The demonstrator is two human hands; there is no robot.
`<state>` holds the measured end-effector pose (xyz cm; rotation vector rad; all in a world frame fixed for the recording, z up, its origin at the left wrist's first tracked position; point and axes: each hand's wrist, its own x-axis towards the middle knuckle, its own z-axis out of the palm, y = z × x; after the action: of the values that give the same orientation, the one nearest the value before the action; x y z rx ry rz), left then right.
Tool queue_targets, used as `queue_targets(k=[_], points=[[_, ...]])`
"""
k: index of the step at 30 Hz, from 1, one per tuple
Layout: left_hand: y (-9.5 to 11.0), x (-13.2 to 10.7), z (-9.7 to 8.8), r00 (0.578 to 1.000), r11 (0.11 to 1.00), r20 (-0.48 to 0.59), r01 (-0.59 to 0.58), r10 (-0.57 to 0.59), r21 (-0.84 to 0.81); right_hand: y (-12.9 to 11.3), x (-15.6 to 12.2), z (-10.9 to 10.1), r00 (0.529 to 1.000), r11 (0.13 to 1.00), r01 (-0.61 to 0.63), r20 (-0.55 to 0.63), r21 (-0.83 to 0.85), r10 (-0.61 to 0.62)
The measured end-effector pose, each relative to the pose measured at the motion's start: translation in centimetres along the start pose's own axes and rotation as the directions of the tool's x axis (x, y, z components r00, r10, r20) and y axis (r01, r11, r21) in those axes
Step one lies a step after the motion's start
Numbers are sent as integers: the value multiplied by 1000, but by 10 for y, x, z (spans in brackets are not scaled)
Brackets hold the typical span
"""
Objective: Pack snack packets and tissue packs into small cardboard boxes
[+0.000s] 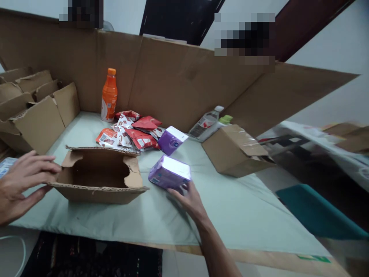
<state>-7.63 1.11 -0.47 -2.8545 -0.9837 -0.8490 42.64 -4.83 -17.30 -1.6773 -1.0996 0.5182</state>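
An open cardboard box (pixel 106 196) stands on the cloth-covered table with its top flaps up and a dark, shadowed inside. At its left end is my left hand (pixel 24 182), fingers stretched out and fingertips at the box's edge. My right hand (pixel 188 200) grips the near right corner of a purple tissue pack (pixel 170 175) with a white top, just right of the box. The pack is slightly tilted, and some of my fingers are hidden behind it. Behind it rests a second purple pack (pixel 172 140), beside a heap of red and white snack packets (pixel 141 134).
An orange bottle (pixel 109 96) stands upright at the back, before a tall cardboard screen (pixel 173 77). Several cardboard boxes (pixel 40 119) crowd the left side. A clear bottle (pixel 206 123) leans behind a taped carton (pixel 235 152) on the right. The table's front edge (pixel 245 256) is near me.
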Motion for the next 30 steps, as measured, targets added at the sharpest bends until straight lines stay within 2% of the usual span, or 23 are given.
queue_targets(k=[2,4,6,9,10,12,14,16,21,24,27,30], points=[[6,-2,0,995,998,72,-68,68,0,-21,-16,-11,982,987,145,-111,-65,-151],[16,2,4,993,997,90,-75,75,-3,-52,-33,-17,920,932,350,-149,-96,-362],[24,8,10,997,999,55,-48,49,-21,-86,-46,-10,847,844,527,-16,-99,-531],[28,12,18,998,991,-45,33,-39,-128,-125,-52,23,722,737,674,267,-60,-638],[28,12,21,997,988,-55,37,-46,-149,-132,-51,35,692,716,697,302,-43,-656],[29,8,25,999,989,-34,8,-14,-149,-138,-50,52,672,694,719,281,-25,-686],[32,4,30,999,987,-25,-34,31,-156,-137,-53,56,679,691,722,218,-25,-701],[39,2,36,999,979,-40,-39,31,-198,-134,-62,47,688,694,719,177,-32,-704],[54,18,56,991,964,31,-116,127,-240,-125,-89,3,740,747,662,208,-59,-639],[54,30,64,988,959,20,-141,150,-248,-118,-92,-22,809,826,563,208,-4,-550],[52,34,69,986,956,-4,-161,165,-246,-101,-70,-42,895,896,442,55,33,-444],[50,30,72,989,959,-57,-147,137,-241,-68,-24,-46,956,957,291,-43,-16,-292]])
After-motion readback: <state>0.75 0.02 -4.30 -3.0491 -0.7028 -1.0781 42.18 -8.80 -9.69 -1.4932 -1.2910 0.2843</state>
